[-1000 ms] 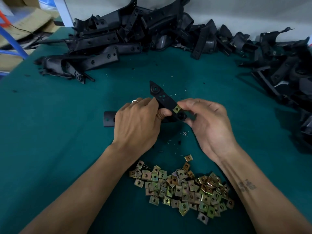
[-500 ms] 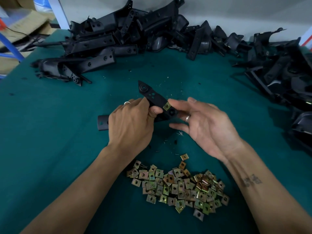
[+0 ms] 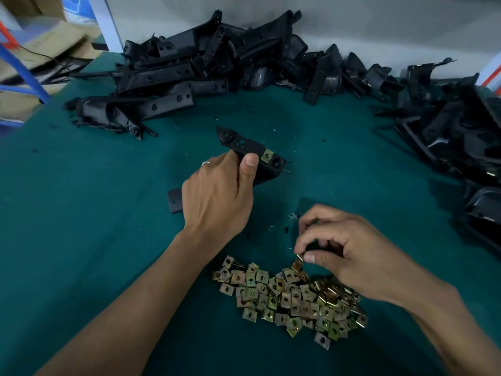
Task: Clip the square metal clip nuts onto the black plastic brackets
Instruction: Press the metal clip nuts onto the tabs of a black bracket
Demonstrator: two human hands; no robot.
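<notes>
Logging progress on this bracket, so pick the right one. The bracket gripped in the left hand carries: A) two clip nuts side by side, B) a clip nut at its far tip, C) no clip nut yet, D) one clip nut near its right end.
D: the bracket in the left hand shows a single clip nut near its right end.

tabletop (image 3: pixel 81 240): plain deep teal cloth, dotted with small black specks and pale slivers
held bracket (image 3: pixel 245 147): matte black
clip nut on the bracket (image 3: pixel 267 156): yellowish brass with a dark centre hole
pile of clip nuts (image 3: pixel 287 297): mottled gold, olive green and bronze, each with a dark hole
heap of brackets (image 3: pixel 217 55): black, some faces glossy grey
ring on the left hand (image 3: pixel 205 163): silver
wall (image 3: pixel 379 23): pale grey
post (image 3: pixel 24 74): blue
</notes>
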